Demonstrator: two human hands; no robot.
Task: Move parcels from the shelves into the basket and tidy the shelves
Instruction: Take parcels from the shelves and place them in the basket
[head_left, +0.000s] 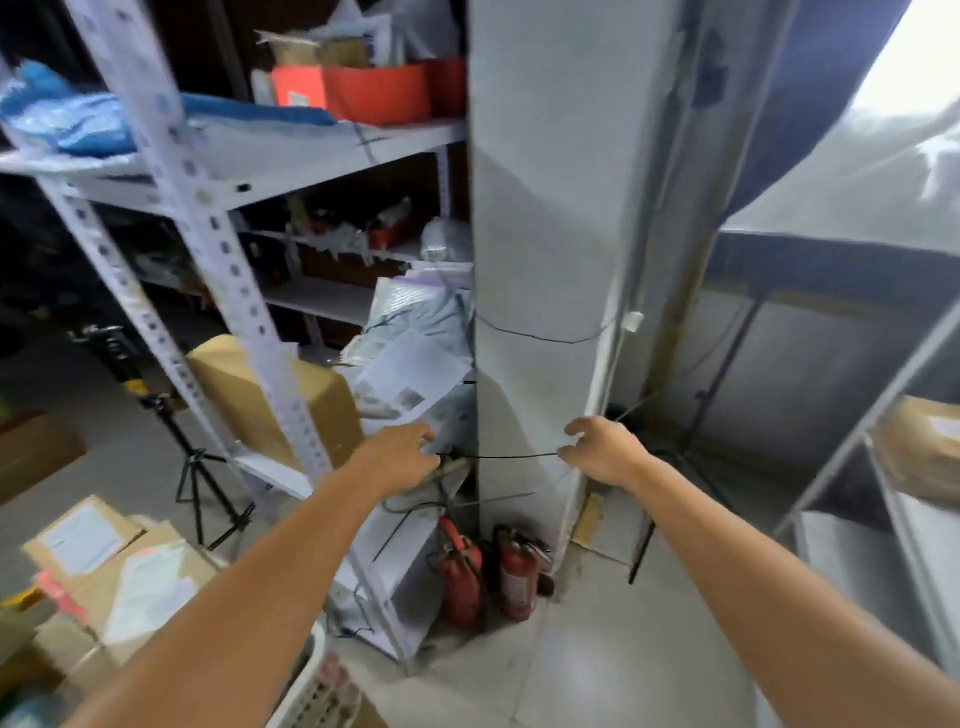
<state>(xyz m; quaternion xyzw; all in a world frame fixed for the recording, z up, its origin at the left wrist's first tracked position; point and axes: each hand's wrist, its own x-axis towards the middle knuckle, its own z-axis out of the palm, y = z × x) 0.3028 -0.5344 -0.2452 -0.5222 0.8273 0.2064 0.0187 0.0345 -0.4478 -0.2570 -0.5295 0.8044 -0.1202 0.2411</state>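
Parcel (410, 387) touched by left hand's (402, 453) half-curled fingers; right hand's (605, 450) fingers curled, hold unclear.

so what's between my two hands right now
Head view: a thin black cord stretched across the white pillar, from the left hand to the right hand; unclear if either grips it.

A shelf rack (311, 156) fills the left and centre of the frame, with a pillar (545, 208) just right of it. A cardboard box (249, 395) and, against the pillar, piled soft parcels (415, 364) lie on the rack's lower shelves. On the floor, fire extinguishers (514, 577) stand at the pillar's foot, a tripod (197, 467) at the left, a basket (306, 691) at the bottom edge.
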